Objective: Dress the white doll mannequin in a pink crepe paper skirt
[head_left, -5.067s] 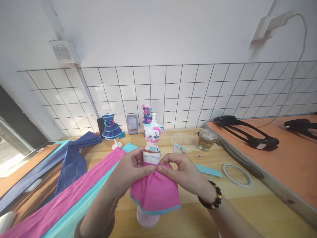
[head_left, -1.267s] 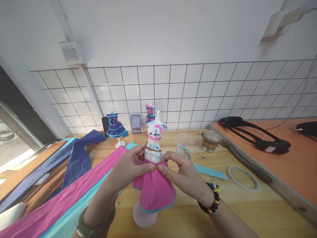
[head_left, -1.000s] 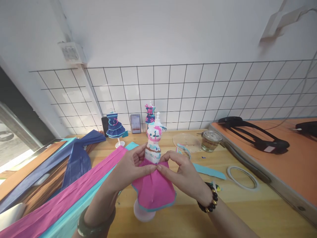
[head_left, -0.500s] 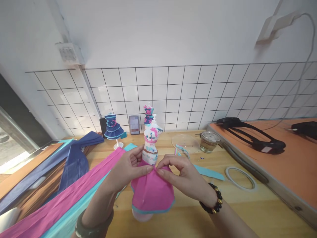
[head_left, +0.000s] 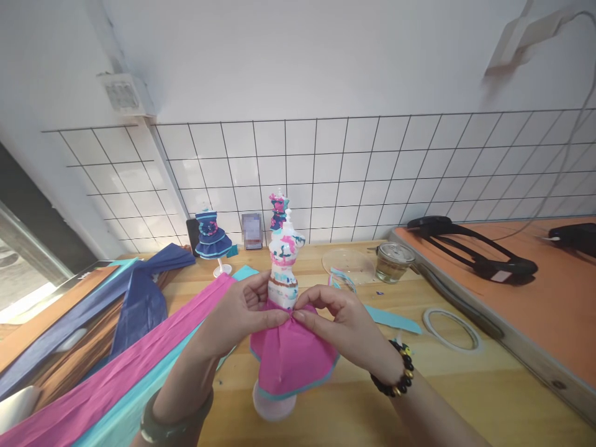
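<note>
A small white dress form (head_left: 283,288) with pink and teal patches stands upright on a round pale base (head_left: 274,406). Around its waist hangs a pink skirt (head_left: 298,360) with a blue hem. My left hand (head_left: 244,310) has its thumb pressed on the skirt's waist, with the fingers curled at the form's left side. On the right, my right hand (head_left: 338,320) pinches the same waist edge between thumb and index finger. The two thumb tips almost meet at the front, over a gathered fold.
Long pink fabric (head_left: 153,347) and blue fabric (head_left: 139,298) lie at left. Behind stand a blue-dressed form (head_left: 213,236) and a phone (head_left: 252,231). To the right are a glass jar (head_left: 393,262), a tape ring (head_left: 452,330) and a black frame (head_left: 475,248) on an orange surface.
The skirt's lower part has flared out to the right and lifted, showing more of the round base. Both hands keep their hold at the waist. The view has shifted slightly.
</note>
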A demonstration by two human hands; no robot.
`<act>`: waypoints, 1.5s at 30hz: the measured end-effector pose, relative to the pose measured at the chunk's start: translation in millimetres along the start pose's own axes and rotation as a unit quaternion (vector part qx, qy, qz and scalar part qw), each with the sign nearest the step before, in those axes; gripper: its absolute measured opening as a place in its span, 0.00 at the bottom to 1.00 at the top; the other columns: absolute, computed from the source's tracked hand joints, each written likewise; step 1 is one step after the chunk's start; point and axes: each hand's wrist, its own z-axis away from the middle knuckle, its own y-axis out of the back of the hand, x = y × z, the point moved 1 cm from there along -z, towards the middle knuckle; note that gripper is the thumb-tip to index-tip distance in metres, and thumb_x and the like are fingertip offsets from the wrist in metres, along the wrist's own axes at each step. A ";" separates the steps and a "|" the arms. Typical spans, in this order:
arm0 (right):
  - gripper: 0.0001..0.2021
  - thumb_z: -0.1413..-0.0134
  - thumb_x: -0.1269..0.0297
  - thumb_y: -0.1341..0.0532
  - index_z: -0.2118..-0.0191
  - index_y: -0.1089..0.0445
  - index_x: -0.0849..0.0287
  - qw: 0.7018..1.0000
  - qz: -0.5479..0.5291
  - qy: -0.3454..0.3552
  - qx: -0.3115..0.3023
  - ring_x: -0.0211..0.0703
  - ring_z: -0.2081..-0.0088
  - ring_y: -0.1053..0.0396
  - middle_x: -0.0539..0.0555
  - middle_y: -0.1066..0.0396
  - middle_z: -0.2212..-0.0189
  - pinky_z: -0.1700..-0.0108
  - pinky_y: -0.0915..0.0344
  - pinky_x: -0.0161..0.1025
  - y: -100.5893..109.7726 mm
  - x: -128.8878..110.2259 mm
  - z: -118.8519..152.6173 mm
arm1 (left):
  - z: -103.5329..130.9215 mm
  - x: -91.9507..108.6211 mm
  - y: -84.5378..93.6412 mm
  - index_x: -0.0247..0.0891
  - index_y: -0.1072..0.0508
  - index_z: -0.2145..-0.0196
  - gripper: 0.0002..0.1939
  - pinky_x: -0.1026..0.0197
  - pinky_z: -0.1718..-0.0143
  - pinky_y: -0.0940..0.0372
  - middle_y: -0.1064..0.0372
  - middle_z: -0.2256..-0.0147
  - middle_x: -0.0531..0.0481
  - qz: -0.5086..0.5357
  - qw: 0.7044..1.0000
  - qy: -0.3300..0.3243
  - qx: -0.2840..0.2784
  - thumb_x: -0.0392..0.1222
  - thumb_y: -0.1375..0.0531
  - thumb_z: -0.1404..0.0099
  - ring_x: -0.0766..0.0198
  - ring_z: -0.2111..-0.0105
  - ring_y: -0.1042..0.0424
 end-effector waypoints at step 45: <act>0.21 0.49 0.55 0.39 0.50 0.39 0.56 0.968 0.169 0.181 0.043 0.48 0.49 0.40 0.59 0.37 0.51 0.50 0.39 0.46 -0.6 -2.2 5.7 | -3.9 -1.5 4.0 0.36 0.36 0.49 0.28 0.59 0.59 0.36 0.28 0.58 0.43 0.067 0.980 0.037 0.184 0.39 0.35 0.48 0.57 0.58 0.29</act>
